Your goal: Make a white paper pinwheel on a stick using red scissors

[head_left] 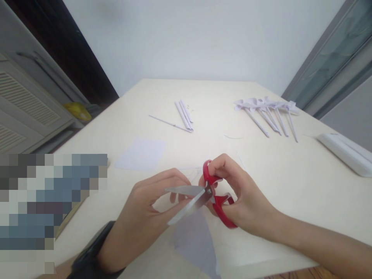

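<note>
My right hand [241,197] grips red-handled scissors [213,192] with fingers through the loops; the steel blades are parted and point left. My left hand [145,217] is pinched on a piece of white paper [194,240] that hangs down between the blades and toward me. A dark watch band sits on my left wrist. Both hands hover low over the cream table [203,100] near its front edge.
A flat white sheet [141,154] lies left of centre. Rolled paper sticks [183,115] lie at mid-table, and several paper flowers on stems [267,112] at the back right. A white box [345,153] is at the right edge. A blurred patch covers the lower left.
</note>
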Tool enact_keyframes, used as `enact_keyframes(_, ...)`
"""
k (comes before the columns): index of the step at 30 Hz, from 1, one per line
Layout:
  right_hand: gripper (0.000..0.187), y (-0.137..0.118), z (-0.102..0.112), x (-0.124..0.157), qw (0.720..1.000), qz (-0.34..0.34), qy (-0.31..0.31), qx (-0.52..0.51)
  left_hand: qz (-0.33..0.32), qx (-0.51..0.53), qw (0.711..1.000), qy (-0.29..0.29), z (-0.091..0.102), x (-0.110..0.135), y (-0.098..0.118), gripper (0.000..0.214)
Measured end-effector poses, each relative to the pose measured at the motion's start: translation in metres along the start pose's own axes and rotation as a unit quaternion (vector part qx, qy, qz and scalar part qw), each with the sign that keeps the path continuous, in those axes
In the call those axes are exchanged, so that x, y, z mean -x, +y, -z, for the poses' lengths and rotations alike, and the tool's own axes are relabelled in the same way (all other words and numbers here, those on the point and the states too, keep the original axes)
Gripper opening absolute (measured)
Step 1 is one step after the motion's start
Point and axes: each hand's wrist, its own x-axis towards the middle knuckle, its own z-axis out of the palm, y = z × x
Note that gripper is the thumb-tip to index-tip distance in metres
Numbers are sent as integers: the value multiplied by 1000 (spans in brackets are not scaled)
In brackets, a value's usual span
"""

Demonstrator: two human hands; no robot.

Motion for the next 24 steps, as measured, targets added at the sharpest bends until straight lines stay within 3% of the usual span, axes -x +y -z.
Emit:
enact_keyframes(7,52,4,-2,0,1000,9,6,-6,-73,-25,997,17,-1,-2,-5,11)
enact_keyframes(24,51,5,-5,0,1000,6,3,-13,-65,-50,997,-3,0,2,-11,17)
